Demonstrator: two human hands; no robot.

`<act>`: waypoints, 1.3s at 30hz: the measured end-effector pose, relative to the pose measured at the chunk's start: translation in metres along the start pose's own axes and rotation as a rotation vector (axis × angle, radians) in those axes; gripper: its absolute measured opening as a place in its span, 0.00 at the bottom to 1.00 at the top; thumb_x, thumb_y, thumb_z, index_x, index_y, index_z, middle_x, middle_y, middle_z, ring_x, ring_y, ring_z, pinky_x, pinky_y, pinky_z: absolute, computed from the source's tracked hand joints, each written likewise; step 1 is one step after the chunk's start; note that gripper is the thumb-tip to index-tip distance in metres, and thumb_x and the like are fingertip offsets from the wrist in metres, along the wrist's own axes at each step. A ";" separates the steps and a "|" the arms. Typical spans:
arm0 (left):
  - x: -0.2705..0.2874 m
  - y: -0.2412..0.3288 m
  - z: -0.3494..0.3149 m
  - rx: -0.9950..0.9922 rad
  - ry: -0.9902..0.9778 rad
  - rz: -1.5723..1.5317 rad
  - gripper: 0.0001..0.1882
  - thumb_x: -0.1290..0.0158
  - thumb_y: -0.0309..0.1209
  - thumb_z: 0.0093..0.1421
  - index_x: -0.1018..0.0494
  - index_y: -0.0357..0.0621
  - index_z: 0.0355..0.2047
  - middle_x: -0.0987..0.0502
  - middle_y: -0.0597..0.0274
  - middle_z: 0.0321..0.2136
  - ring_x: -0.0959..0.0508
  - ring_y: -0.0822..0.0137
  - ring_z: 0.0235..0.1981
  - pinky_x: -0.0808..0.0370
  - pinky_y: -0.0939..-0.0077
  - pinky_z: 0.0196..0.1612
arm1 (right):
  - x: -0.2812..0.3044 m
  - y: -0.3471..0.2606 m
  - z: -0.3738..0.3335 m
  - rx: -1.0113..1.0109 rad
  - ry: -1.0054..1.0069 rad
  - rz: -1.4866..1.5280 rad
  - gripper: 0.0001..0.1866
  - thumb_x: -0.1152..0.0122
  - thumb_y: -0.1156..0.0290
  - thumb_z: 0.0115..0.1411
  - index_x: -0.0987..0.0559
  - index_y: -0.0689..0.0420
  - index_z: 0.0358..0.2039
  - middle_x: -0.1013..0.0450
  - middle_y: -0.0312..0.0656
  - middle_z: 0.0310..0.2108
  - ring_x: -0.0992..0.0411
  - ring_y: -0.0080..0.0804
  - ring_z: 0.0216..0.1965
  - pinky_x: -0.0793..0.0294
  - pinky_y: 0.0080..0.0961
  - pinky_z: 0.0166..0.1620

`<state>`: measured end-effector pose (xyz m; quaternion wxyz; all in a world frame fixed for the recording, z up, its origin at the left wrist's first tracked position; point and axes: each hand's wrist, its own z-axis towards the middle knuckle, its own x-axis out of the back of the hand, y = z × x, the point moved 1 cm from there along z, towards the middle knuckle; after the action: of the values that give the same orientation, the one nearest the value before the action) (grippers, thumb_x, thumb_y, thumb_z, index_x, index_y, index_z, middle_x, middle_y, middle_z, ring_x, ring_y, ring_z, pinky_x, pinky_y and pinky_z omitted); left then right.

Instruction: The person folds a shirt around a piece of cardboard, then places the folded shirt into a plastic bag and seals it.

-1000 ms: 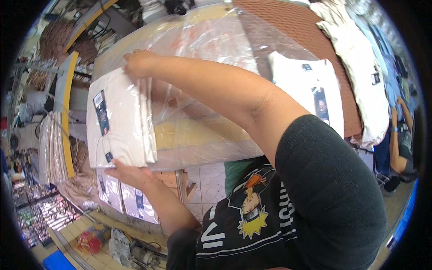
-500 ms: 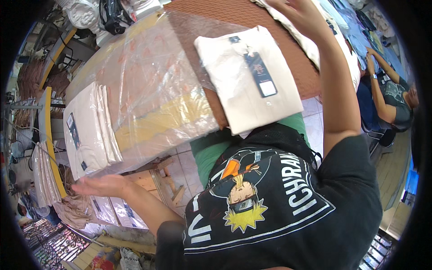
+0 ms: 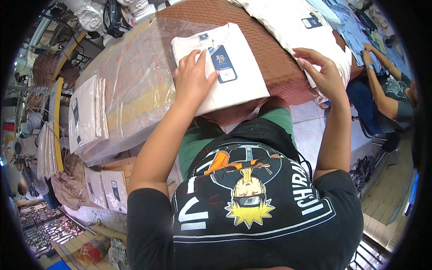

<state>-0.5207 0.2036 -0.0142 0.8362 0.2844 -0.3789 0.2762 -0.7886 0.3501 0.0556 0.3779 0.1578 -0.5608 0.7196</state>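
Note:
A folded cream shirt point(image 3: 246, 74) lies before me, its collar facing away. A dark blue hang tag point(image 3: 223, 64) rests on its front. My left hand point(image 3: 194, 77) lies on the shirt's left part, fingers spread and thumb by the tag's edge. Over to the right, my right hand point(image 3: 322, 74) is raised beside a pile of unfolded cream shirts point(image 3: 283, 24), its fingers curved and apart with nothing between them. Whether it touches the pile is hard to tell.
Clear plastic sheeting point(image 3: 139, 96) covers the left of the brown cloth-topped table point(image 3: 265, 49). Bagged folded shirts point(image 3: 85, 119) are stacked at its left end. A co-worker point(image 3: 391, 90) handles light blue garments point(image 3: 348, 33) at the far right. White tiled floor point(image 3: 306, 121) shows below.
My left hand has come from the far left onto the folded shirt. My right hand has drawn back nearer from the far side. The view has shifted slightly.

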 end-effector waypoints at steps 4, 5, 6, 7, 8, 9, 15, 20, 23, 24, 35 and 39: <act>-0.025 -0.052 0.040 0.395 -0.240 -0.429 0.12 0.44 0.35 0.53 0.21 0.45 0.36 0.21 0.59 0.28 0.23 0.64 0.29 0.28 0.74 0.37 | 0.005 -0.015 0.001 0.092 -0.117 -0.059 0.13 0.44 0.69 0.57 0.23 0.60 0.41 0.24 0.45 0.34 0.26 0.31 0.35 0.28 0.25 0.39; -0.022 -0.065 0.051 0.379 -0.176 -0.539 0.11 0.44 0.35 0.53 0.21 0.45 0.34 0.21 0.61 0.24 0.23 0.68 0.24 0.27 0.77 0.32 | 0.008 -0.015 0.003 0.128 -0.128 -0.093 0.13 0.44 0.69 0.56 0.23 0.60 0.41 0.24 0.45 0.34 0.26 0.32 0.35 0.28 0.25 0.39; -0.014 -0.076 0.061 0.409 -0.235 -0.582 0.11 0.45 0.35 0.54 0.21 0.45 0.35 0.21 0.63 0.27 0.24 0.75 0.27 0.29 0.81 0.34 | 0.010 -0.013 0.005 0.164 -0.143 -0.125 0.13 0.44 0.69 0.56 0.23 0.60 0.41 0.24 0.45 0.34 0.26 0.32 0.35 0.28 0.25 0.38; -0.004 -0.075 0.067 0.418 -0.262 -0.578 0.11 0.46 0.34 0.55 0.21 0.45 0.36 0.21 0.65 0.27 0.26 0.76 0.28 0.30 0.82 0.35 | 0.010 -0.011 0.008 0.199 -0.159 -0.156 0.13 0.44 0.69 0.56 0.23 0.60 0.40 0.24 0.45 0.34 0.26 0.32 0.34 0.28 0.26 0.38; 0.010 -0.072 0.072 0.432 -0.286 -0.572 0.12 0.46 0.34 0.55 0.21 0.44 0.37 0.22 0.67 0.28 0.27 0.77 0.28 0.31 0.83 0.36 | 0.007 -0.010 0.010 0.203 -0.188 -0.141 0.13 0.44 0.69 0.56 0.23 0.60 0.40 0.23 0.45 0.34 0.26 0.32 0.34 0.28 0.25 0.38; 0.019 -0.073 0.072 0.448 -0.310 -0.565 0.12 0.47 0.34 0.56 0.22 0.44 0.38 0.22 0.69 0.28 0.28 0.78 0.29 0.32 0.84 0.37 | 0.002 -0.010 0.014 0.209 -0.217 -0.124 0.13 0.44 0.69 0.55 0.22 0.60 0.40 0.23 0.46 0.33 0.26 0.33 0.34 0.28 0.25 0.38; 0.002 -0.083 0.055 0.495 -0.221 -0.640 0.13 0.47 0.34 0.56 0.22 0.41 0.39 0.23 0.69 0.29 0.29 0.79 0.30 0.33 0.85 0.38 | -0.084 -0.028 0.031 0.408 -0.286 -0.032 0.11 0.42 0.68 0.53 0.20 0.55 0.37 0.25 0.45 0.37 0.27 0.40 0.39 0.30 0.33 0.46; -0.010 -0.090 0.023 0.575 -0.071 -0.719 0.13 0.47 0.34 0.57 0.22 0.40 0.38 0.22 0.67 0.30 0.28 0.78 0.30 0.32 0.84 0.38 | -0.182 -0.045 0.038 0.546 -0.121 -0.102 0.08 0.39 0.71 0.48 0.19 0.53 0.31 0.26 0.41 0.34 0.30 0.41 0.39 0.32 0.34 0.43; -0.015 -0.092 0.017 0.536 -0.018 -0.686 0.13 0.47 0.35 0.57 0.22 0.40 0.38 0.22 0.64 0.30 0.26 0.75 0.32 0.31 0.82 0.39 | -0.198 -0.040 0.048 0.507 -0.124 -0.099 0.06 0.39 0.73 0.45 0.19 0.53 0.26 0.26 0.42 0.31 0.29 0.41 0.36 0.32 0.35 0.42; -0.015 -0.099 0.013 0.501 0.015 -0.642 0.13 0.48 0.35 0.56 0.22 0.40 0.38 0.21 0.60 0.29 0.24 0.73 0.33 0.30 0.81 0.39 | -0.207 -0.042 0.048 0.532 -0.111 -0.108 0.05 0.40 0.74 0.43 0.19 0.53 0.24 0.26 0.42 0.28 0.29 0.41 0.34 0.31 0.35 0.41; -0.038 -0.132 -0.023 0.672 0.239 -0.954 0.15 0.51 0.35 0.62 0.27 0.41 0.45 0.24 0.70 0.36 0.30 0.82 0.32 0.36 0.87 0.30 | -0.219 -0.045 0.045 0.464 -0.099 -0.235 0.03 0.42 0.67 0.43 0.24 0.47 0.16 0.32 0.33 0.28 0.35 0.33 0.38 0.39 0.31 0.42; -0.039 -0.130 -0.023 0.681 0.240 -1.050 0.13 0.52 0.32 0.62 0.27 0.39 0.44 0.26 0.66 0.37 0.31 0.77 0.35 0.34 0.83 0.40 | -0.222 -0.047 0.043 0.545 -0.057 -0.418 0.03 0.44 0.68 0.45 0.24 0.51 0.19 0.32 0.33 0.28 0.35 0.33 0.39 0.40 0.31 0.44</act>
<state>-0.4435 0.1207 -0.0922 0.7595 0.6493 0.0165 -0.0357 -0.6157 0.2328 -0.0421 0.4455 0.3845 -0.3137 0.7451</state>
